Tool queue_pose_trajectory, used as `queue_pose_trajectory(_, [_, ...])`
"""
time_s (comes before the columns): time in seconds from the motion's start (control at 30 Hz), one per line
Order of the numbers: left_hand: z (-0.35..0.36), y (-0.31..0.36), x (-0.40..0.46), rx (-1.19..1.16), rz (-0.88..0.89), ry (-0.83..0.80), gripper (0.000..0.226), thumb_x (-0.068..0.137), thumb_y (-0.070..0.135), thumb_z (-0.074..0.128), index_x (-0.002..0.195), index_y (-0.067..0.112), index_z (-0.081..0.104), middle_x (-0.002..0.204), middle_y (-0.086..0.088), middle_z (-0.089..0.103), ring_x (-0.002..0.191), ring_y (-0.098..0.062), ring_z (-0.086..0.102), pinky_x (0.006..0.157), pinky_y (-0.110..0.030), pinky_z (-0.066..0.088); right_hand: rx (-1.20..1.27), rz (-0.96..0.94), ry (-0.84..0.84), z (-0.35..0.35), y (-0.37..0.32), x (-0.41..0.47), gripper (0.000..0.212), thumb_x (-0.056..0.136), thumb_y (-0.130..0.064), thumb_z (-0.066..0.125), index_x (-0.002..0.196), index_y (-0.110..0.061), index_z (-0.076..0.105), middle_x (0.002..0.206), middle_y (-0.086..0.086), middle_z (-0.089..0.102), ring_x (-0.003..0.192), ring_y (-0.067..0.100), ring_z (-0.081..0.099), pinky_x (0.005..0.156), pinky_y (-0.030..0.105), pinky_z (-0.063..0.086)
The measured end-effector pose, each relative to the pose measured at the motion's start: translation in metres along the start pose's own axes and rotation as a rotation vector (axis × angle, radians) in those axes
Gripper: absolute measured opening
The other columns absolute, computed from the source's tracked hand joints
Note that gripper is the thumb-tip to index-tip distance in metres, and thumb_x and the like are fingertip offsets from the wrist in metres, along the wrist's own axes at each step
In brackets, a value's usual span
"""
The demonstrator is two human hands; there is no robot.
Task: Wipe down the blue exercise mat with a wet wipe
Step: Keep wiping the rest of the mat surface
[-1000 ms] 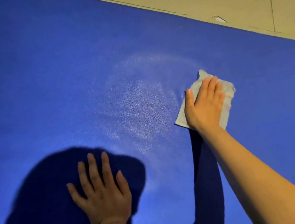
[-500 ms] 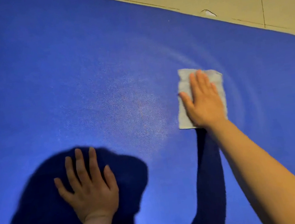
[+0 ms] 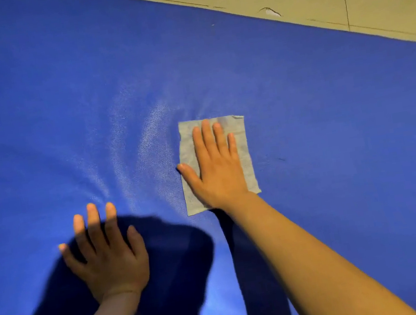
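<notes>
Right hand (image 3: 216,166) presses the wipe (image 3: 243,152) flat, fingers straight, at mat (image 3: 345,138) centre. Damp streaks show toward 10 o'clock; 3 o'clock side looks unwiped. Left hand (image 3: 108,254) braces flat at 7 o'clock.

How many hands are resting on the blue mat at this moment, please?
2. The left hand lies flat on the bare blue mat near its close edge. The right hand lies flat on the grey wipe, further out towards the middle. None seems hidden.
</notes>
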State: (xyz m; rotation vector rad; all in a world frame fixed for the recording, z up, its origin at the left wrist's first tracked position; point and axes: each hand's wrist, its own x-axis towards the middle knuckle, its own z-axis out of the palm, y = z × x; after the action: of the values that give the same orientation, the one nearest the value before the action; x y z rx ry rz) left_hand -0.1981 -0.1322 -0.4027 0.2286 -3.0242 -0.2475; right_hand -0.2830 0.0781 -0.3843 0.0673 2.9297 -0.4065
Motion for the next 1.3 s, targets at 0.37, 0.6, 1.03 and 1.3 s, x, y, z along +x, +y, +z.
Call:
queue_pose_trajectory(0.37, [-0.02, 0.004, 0.002, -0.113, -0.063, -0.11, 0.065, 0.087, 0.048, 0.044, 0.136, 0.007, 0.052, 0.149, -0.018, 0.04, 0.142, -0.036, 0.029, 0.109, -0.067, 0.016, 0.02, 0.274, 0.088, -0.027, 0.126, -0.057, 0.08, 0.091, -0.064, 0.016, 0.156, -0.016, 0.018, 0.164, 0.006, 0.009, 0.151, 0.024, 0.006, 0.121, 0.047, 0.009])
queue_pose_trajectory(0.6, [-0.028, 0.078, 0.073, -0.208, 0.123, -0.141, 0.053, 0.098, 0.04, 0.045, 0.145, 0.015, 0.043, 0.157, -0.011, 0.028, 0.149, -0.029, 0.011, 0.116, -0.052, -0.005, 0.019, 0.337, 0.037, -0.045, 0.152, -0.037, 0.073, 0.098, -0.059, 0.019, 0.156, -0.016, 0.012, 0.164, 0.01, 0.001, 0.151, 0.027, 0.0, 0.122, 0.046, 0.006])
queue_pose_trajectory(1.03, [0.026, 0.091, 0.136, -0.013, 0.272, -0.078, 0.057, 0.098, 0.047, 0.028, 0.149, 0.023, 0.037, 0.154, -0.01, 0.036, 0.144, -0.031, 0.029, 0.112, -0.062, 0.016, -0.012, 0.55, 0.215, -0.056, 0.162, 0.08, 0.065, 0.103, -0.042, 0.019, 0.156, -0.006, 0.01, 0.164, 0.013, 0.006, 0.15, 0.03, 0.005, 0.121, 0.047, 0.004])
queue_pose_trajectory(1.3, [0.025, 0.088, 0.14, 0.015, 0.277, -0.069, 0.057, 0.091, 0.044, 0.034, 0.136, 0.017, 0.055, 0.143, -0.015, 0.05, 0.136, -0.034, 0.039, 0.108, -0.062, 0.019, -0.054, -0.134, 0.023, -0.028, -0.014, 0.188, 0.068, 0.103, -0.049, 0.028, 0.157, -0.015, 0.005, 0.164, 0.003, -0.005, 0.151, 0.021, -0.007, 0.12, 0.04, -0.009])
